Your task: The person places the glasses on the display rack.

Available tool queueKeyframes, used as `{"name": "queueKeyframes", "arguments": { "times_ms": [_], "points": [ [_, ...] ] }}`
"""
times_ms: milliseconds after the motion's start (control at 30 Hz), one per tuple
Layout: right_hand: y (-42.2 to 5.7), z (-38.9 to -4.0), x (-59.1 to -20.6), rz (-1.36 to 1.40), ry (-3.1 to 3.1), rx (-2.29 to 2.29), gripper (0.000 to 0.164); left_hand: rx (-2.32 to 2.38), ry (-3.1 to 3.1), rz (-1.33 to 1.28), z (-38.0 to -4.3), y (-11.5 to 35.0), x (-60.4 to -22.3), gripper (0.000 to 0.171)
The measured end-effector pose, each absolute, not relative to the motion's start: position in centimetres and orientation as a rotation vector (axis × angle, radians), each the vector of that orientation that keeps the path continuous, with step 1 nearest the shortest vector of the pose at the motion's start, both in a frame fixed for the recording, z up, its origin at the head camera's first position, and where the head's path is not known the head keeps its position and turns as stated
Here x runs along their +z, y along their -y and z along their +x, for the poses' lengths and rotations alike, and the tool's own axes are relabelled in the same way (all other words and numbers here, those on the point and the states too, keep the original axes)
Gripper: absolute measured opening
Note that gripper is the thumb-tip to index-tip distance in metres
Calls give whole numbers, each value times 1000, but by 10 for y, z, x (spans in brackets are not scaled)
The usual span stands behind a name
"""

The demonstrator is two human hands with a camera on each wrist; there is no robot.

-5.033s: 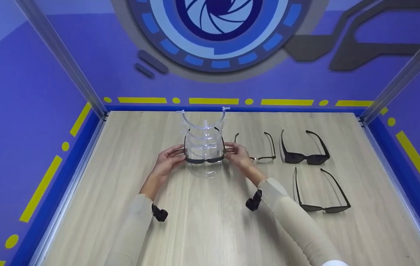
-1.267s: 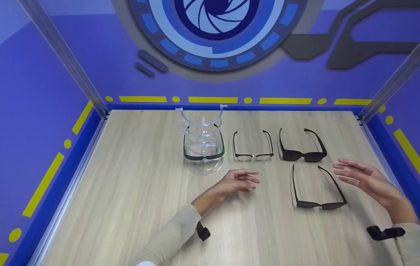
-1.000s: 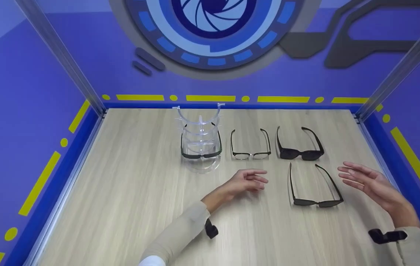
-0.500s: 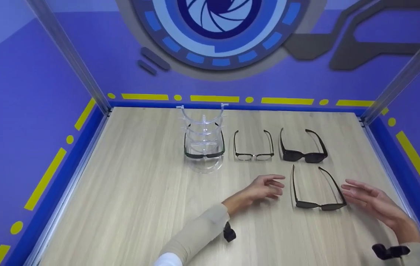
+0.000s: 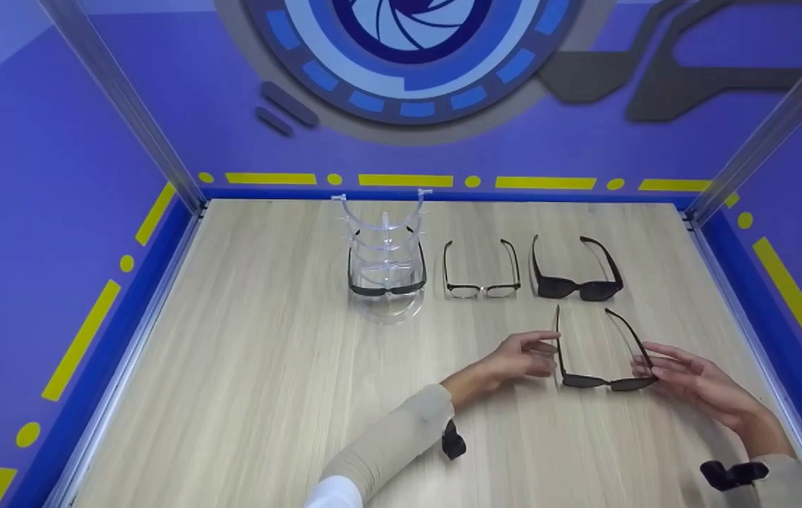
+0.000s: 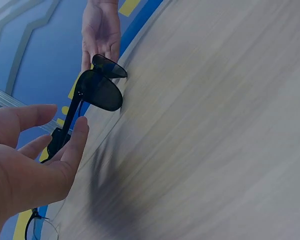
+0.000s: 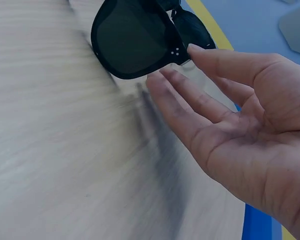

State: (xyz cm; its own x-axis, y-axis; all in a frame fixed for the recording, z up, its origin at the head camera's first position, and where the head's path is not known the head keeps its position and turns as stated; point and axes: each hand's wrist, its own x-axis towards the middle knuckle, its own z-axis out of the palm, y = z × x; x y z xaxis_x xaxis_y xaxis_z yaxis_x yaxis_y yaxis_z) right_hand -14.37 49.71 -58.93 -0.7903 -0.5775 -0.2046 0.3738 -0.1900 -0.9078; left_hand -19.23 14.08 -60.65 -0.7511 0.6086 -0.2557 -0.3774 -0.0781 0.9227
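A pair of dark sunglasses (image 5: 584, 382) lies at the front right of the table with its temples unfolded toward the back. My left hand (image 5: 519, 358) is at its left temple, fingertips right at the arm; in the left wrist view the thumb and fingers (image 6: 78, 137) stand apart around that temple. At the other side, my right hand (image 5: 700, 384) reaches the right temple near the hinge. The right wrist view shows the thumb tip at the frame's corner beside the lens (image 7: 132, 40), with the other fingers extended below it.
A clear acrylic display stand (image 5: 386, 227) at the back centre carries dark-framed sunglasses (image 5: 369, 291) low down. To its right lie clear-lens eyeglasses (image 5: 466, 291) and thick black sunglasses (image 5: 556, 287), both unfolded. Blue panels (image 5: 288, 152) wall the wooden table (image 5: 266, 353).
Both hands have left the display stand, where they held the sunglasses now resting on it. They moved right and closed in from both sides on the front sunglasses, which lie about where they were.
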Motion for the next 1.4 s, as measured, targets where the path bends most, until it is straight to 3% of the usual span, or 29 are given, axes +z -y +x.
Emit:
{"name": "queueKeyframes", "arguments": {
  "times_ms": [1400],
  "points": [
    [-473, -137, -568, -363, -1457, -1958, 52, 1978, -1389, 231, -188, -124, -594, 55]
  ]
}}
